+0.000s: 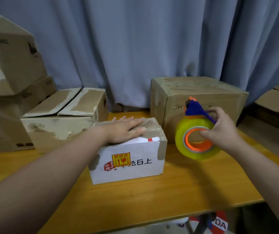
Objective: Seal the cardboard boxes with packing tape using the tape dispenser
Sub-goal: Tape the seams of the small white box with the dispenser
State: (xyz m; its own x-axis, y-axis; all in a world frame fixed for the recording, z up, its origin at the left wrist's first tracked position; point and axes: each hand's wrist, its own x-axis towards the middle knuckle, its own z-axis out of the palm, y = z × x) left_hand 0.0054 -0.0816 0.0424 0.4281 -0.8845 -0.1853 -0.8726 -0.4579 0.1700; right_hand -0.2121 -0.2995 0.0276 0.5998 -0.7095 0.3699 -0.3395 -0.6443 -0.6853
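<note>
Left hand (123, 130) lay flat on small box (132, 171); right hand (223, 130) gripped tape dispenser (185, 127); flaps could've sprung open, skewing tape

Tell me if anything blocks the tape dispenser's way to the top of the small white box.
Nothing stands between the tape dispenser, gripped by the right hand, and the white box. But the left hand lies flat on the box top, covering much of the flaps; only the right end is bare.
</note>
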